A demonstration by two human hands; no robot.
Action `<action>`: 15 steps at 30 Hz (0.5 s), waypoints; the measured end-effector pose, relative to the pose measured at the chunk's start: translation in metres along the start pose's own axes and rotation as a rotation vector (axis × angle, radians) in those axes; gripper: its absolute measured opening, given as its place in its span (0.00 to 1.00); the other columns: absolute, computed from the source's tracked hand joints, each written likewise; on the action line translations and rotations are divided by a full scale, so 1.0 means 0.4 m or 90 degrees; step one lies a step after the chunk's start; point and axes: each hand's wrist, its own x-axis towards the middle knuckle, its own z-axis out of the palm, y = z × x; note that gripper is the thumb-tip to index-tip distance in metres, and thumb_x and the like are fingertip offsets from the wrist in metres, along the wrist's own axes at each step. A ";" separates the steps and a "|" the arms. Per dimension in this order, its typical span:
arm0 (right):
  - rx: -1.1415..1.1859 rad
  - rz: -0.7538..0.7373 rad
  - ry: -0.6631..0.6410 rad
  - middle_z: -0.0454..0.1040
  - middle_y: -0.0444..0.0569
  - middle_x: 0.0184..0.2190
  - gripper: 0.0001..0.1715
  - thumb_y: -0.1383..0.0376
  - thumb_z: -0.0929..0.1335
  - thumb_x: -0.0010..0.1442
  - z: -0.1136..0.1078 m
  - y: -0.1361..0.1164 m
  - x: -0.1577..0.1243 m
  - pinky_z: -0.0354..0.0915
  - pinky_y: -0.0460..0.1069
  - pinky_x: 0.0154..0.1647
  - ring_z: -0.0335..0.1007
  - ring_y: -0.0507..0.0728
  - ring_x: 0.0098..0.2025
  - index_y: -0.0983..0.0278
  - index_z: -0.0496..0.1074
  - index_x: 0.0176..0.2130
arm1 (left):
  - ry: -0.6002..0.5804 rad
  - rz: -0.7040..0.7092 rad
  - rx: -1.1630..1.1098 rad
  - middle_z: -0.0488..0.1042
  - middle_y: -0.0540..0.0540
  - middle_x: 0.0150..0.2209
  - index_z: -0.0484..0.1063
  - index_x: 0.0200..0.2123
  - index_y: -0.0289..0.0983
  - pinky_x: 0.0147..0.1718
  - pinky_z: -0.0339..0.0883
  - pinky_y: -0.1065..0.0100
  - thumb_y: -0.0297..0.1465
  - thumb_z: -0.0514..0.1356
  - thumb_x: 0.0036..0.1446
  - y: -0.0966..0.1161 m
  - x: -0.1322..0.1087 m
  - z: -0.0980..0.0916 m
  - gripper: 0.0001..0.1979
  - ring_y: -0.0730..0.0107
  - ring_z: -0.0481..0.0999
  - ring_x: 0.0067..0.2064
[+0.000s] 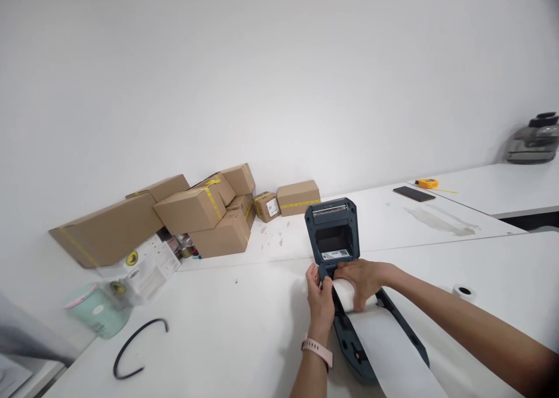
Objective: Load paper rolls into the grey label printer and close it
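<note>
White tabletop [227,322] stretches wide between a curved black band [116,365] at left and the hinged-open, dark plastic printer [346,335]. Left hand [321,302] pinches the printer's rim; right hand [361,278] curls round the smooth paper roll [343,295] inside; farther right lies a small white ring [457,292].

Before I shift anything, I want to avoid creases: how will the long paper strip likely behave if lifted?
The strip is probably floppy and light for its size, since it looks wide but thin. Lifting it may tug the roll, which it seems to come from, though the right hand is on that.
</note>
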 end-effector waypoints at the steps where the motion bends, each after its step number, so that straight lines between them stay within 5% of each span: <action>1: 0.001 0.000 0.004 0.73 0.58 0.48 0.47 0.58 0.77 0.31 0.006 0.001 0.006 0.64 0.63 0.52 0.70 0.76 0.51 0.65 0.74 0.52 | -0.001 0.001 0.000 0.65 0.35 0.63 0.58 0.62 0.36 0.58 0.61 0.67 0.33 0.59 0.59 0.001 -0.001 -0.001 0.29 0.64 0.68 0.62; 7: 0.062 -0.031 0.087 0.71 0.57 0.56 0.43 0.54 0.76 0.43 0.022 0.012 -0.060 0.62 0.61 0.58 0.67 0.73 0.57 0.61 0.71 0.57 | -0.018 0.012 -0.016 0.67 0.35 0.62 0.62 0.59 0.34 0.58 0.62 0.67 0.37 0.59 0.59 0.001 -0.004 0.003 0.27 0.62 0.68 0.62; 9: 0.195 -0.016 0.230 0.69 0.55 0.60 0.37 0.48 0.70 0.55 0.052 0.021 -0.111 0.61 0.60 0.61 0.64 0.70 0.61 0.58 0.68 0.60 | -0.029 0.000 -0.021 0.69 0.36 0.61 0.63 0.59 0.34 0.57 0.63 0.67 0.39 0.59 0.59 0.002 -0.005 0.004 0.27 0.61 0.70 0.61; 12: 0.499 0.136 0.543 0.60 0.47 0.68 0.35 0.41 0.58 0.64 0.144 0.028 -0.171 0.52 0.62 0.68 0.52 0.67 0.69 0.51 0.62 0.64 | -0.034 -0.024 -0.016 0.70 0.36 0.61 0.64 0.60 0.34 0.57 0.64 0.66 0.39 0.59 0.59 0.005 -0.009 0.004 0.28 0.59 0.70 0.61; 15: 0.769 0.279 0.609 0.53 0.40 0.71 0.42 0.35 0.53 0.62 0.246 0.010 -0.186 0.43 0.63 0.72 0.44 0.65 0.72 0.49 0.57 0.67 | -0.041 -0.028 -0.010 0.69 0.38 0.61 0.64 0.60 0.35 0.58 0.63 0.65 0.39 0.58 0.59 0.011 -0.012 0.001 0.27 0.59 0.69 0.61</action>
